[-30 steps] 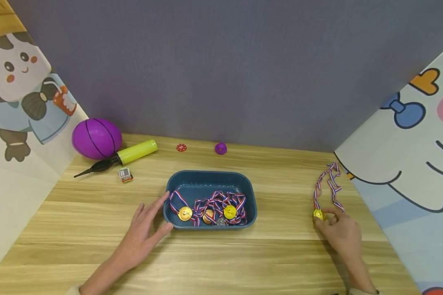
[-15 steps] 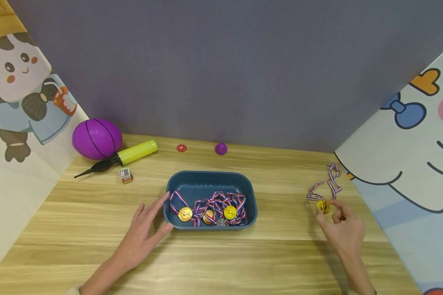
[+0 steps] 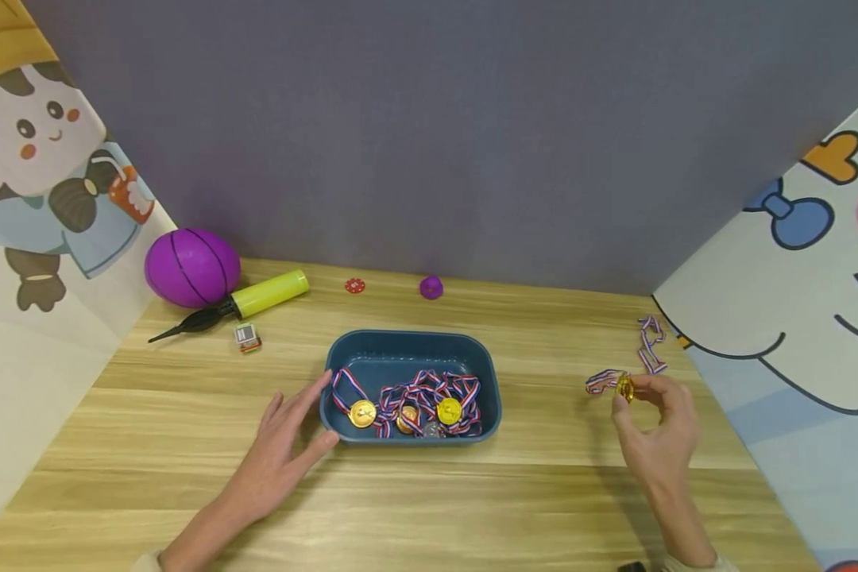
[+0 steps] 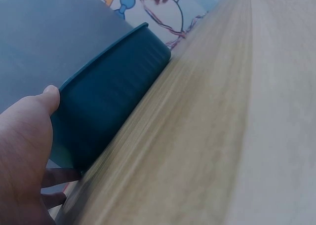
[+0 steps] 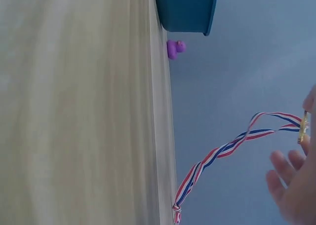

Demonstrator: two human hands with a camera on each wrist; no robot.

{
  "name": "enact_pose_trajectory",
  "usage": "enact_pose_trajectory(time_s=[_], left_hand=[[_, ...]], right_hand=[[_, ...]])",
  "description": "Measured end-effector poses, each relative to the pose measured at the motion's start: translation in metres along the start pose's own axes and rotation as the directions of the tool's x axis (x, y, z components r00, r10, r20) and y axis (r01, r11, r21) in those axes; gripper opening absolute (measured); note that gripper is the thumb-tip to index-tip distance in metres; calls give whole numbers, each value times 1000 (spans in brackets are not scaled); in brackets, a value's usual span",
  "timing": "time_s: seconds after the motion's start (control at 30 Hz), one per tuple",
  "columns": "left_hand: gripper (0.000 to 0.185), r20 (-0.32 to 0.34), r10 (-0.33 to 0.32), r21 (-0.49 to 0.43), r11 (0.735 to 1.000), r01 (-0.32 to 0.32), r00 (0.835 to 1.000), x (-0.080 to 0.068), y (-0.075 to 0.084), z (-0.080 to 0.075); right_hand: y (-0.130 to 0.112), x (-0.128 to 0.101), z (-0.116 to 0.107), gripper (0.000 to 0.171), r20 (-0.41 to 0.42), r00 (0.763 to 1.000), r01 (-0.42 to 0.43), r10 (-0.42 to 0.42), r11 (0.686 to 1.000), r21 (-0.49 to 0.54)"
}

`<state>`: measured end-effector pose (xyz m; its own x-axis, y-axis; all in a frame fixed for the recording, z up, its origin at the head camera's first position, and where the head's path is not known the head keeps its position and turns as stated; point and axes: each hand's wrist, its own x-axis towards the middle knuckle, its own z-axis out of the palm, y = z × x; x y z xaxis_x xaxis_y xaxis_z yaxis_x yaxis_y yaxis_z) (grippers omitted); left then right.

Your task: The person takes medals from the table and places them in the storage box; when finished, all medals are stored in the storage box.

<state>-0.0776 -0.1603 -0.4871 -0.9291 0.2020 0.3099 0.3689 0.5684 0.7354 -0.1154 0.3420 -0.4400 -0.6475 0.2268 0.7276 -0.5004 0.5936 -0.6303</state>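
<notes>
A dark blue tray [image 3: 411,345] sits mid-table and holds several gold medals [image 3: 362,413] on striped ribbons. My left hand [image 3: 282,445] lies flat with straight fingers against the tray's left wall [image 4: 106,99]. At the right, my right hand [image 3: 654,433] pinches a gold medal [image 3: 625,388] lifted off the table. Its red, white and blue ribbon [image 3: 647,345] trails back to the tabletop. In the right wrist view the ribbon [image 5: 222,151] hangs from the medal [image 5: 302,128] at my fingertips.
A purple ball [image 3: 191,267], a yellow pump [image 3: 257,295] and a small box [image 3: 246,338] lie at the back left. A red disc [image 3: 354,285] and a small purple toy [image 3: 430,287] sit by the grey back wall. Cartoon panels close both sides.
My right hand has lifted the gold medal off the table and drawn it up and slightly back, bunching the ribbon. The left hand has stayed at the tray.
</notes>
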Motion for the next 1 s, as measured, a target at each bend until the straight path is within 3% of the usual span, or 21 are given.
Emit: enact_pose_trajectory(time_s=[0.07, 0.17, 0.3, 0.43, 0.73, 0.9, 1.0], left_hand=[[80, 2, -2, 1, 1000, 2, 1000, 0, 0, 0], [80, 2, -2, 2, 1000, 2, 1000, 1, 0, 1], [80, 4, -3, 3, 1000, 3, 1000, 1, 0, 2], [80, 5, -2, 4, 1000, 2, 1000, 1, 0, 2], [79, 6, -7, 5, 1000, 7, 1000, 0, 1, 1], [78, 3, -5, 6, 1000, 5, 1000, 0, 1, 0], [79, 3, -5, 8, 1000, 5, 1000, 0, 1, 1]], right_hand=[[-1, 0, 5, 31, 42, 999, 3, -8, 994, 109], [-3, 0, 11, 21, 135, 991, -29, -13, 950, 310], [-3, -1, 18, 16, 225, 973, -77, -53, 843, 533], [-3, -2, 24, 16, 236, 970, -105, -56, 779, 618], [-8, -3, 28, 23, 301, 952, -132, -45, 831, 540], [-18, 2, 33, 23, 333, 942, -97, -46, 911, 401], [-25, 8, 37, 25, 344, 937, -89, -60, 912, 400]])
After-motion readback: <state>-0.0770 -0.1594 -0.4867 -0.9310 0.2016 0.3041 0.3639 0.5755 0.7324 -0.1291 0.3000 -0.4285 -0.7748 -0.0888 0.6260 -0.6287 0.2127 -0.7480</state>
